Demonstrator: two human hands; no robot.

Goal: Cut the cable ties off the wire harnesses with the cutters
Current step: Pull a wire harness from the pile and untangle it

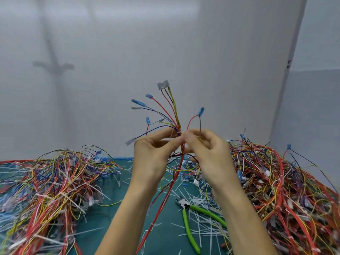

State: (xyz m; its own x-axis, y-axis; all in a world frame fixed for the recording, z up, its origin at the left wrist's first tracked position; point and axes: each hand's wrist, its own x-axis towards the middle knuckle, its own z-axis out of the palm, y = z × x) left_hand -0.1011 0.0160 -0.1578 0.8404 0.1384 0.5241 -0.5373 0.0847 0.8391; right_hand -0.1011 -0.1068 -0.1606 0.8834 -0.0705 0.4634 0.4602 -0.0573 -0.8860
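The left hand (152, 153) and right hand (207, 150) hold 1 wire harness (174, 115) above the table (169, 218), centre, fingers of both pinching its bundled wires. The green-handled cutters (189, 214) lie near right on the table.

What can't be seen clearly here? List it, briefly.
Head view only:
- Harness at the pinch point: fingers of the left hand and right hand cover it, so any tie there is unclear.
- Harness lower end: cut off by the bottom edge.
- Cutters: one handle end hidden behind the right forearm.
- Left pile and right pile: blurred and cut by the edges; ties cannot be counted.
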